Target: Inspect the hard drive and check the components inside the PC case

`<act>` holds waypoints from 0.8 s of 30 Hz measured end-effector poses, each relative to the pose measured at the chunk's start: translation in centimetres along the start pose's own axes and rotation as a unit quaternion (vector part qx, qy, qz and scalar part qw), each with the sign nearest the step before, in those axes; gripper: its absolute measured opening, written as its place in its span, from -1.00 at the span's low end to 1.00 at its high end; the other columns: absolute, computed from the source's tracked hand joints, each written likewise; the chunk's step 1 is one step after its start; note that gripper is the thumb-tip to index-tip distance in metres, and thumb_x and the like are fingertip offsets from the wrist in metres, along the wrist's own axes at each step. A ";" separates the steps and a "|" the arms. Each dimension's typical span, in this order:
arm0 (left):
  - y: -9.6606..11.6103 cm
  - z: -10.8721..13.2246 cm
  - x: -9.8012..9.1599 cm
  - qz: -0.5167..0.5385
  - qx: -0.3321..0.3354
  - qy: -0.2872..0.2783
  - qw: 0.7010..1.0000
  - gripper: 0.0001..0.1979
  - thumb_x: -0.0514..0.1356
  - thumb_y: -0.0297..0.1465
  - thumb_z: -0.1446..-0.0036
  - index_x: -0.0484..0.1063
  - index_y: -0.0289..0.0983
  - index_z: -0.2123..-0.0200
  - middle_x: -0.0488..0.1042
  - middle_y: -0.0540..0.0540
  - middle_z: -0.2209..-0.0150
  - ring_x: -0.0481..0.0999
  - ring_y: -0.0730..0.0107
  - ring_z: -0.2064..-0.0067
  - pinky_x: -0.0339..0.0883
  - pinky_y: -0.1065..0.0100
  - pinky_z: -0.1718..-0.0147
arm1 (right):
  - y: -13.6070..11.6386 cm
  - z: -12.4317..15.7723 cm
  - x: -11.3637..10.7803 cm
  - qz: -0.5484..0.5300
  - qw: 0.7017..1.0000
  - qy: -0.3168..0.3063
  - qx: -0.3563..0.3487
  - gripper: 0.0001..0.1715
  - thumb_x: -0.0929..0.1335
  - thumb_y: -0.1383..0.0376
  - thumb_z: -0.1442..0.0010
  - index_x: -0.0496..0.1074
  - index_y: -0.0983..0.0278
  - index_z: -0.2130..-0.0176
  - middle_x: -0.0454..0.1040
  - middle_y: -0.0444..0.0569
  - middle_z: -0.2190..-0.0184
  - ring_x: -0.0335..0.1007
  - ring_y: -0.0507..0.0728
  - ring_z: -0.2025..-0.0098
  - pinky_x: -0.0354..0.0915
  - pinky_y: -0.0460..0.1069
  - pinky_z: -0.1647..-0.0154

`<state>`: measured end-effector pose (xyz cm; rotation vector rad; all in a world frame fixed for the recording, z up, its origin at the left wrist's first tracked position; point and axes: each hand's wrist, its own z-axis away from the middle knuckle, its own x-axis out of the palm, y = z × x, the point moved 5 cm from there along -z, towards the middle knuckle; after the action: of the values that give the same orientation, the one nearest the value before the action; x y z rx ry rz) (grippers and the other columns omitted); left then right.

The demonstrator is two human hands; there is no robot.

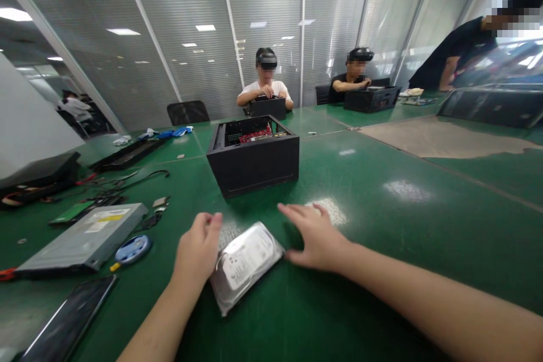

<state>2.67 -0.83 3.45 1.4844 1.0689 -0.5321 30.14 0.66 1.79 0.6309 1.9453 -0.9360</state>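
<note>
A hard drive [248, 263] in a clear plastic bag lies at a slant on the green table between my two hands. My left hand [198, 249] is at the drive's left edge, fingers loosely curled and thumb raised; whether it touches the bag is hard to tell. To the right of the drive my right hand [311, 237] is spread, thumb close to the bag's corner and nothing in the fingers. Beyond both hands stands a black computer case [258, 167], its top uncovered, with a red circuit board [257, 134] inside.
At left lie an optical drive [91, 232], a blue round object [133, 249], a black phone [70, 317], cables [127, 181] and a green board [72, 212]. Several people work across the table at other cases [371, 99]. Brown sheeting [441, 136] covers the right side.
</note>
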 end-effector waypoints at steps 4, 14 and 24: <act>-1.3 -0.3 -2.8 -0.025 -0.052 0.083 0.995 -0.49 -0.11 0.08 -0.23 0.39 -0.19 0.30 0.43 -0.02 0.53 0.48 0.21 0.38 0.18 0.34 0.42 | 8.7 -1.7 -2.7 0.050 0.972 0.137 0.184 -0.29 0.40 0.15 -0.11 0.28 0.26 -0.21 0.37 0.19 -0.14 0.27 0.37 -0.16 0.02 0.31 -0.17; -1.1 0.2 2.1 -0.202 0.015 -0.080 0.976 -0.04 0.02 0.24 0.01 0.16 -0.26 -0.30 0.13 -0.41 -0.32 0.13 -0.29 -0.30 0.04 -0.20 -0.18 | 7.2 -2.2 0.6 -0.024 0.992 0.053 0.116 -0.48 0.38 0.20 -0.14 0.37 0.23 -0.09 0.47 0.10 -0.03 0.38 0.25 -0.09 0.13 0.21 -0.12; -0.1 1.0 2.9 -0.167 0.097 -0.142 0.971 -0.06 0.08 0.23 0.00 0.11 -0.15 -0.34 -0.04 -0.32 -0.41 -0.09 -0.24 -0.41 -0.18 -0.18 -0.27 | 6.6 -2.2 0.2 -0.034 0.995 0.035 0.083 -0.71 0.38 0.15 -0.16 0.50 0.22 0.13 0.49 0.04 0.01 0.38 0.24 -0.07 0.09 0.22 -0.16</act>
<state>4.22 -0.90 0.79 1.3478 1.0652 -1.0805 33.71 6.33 -0.01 0.7036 1.9749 -1.1410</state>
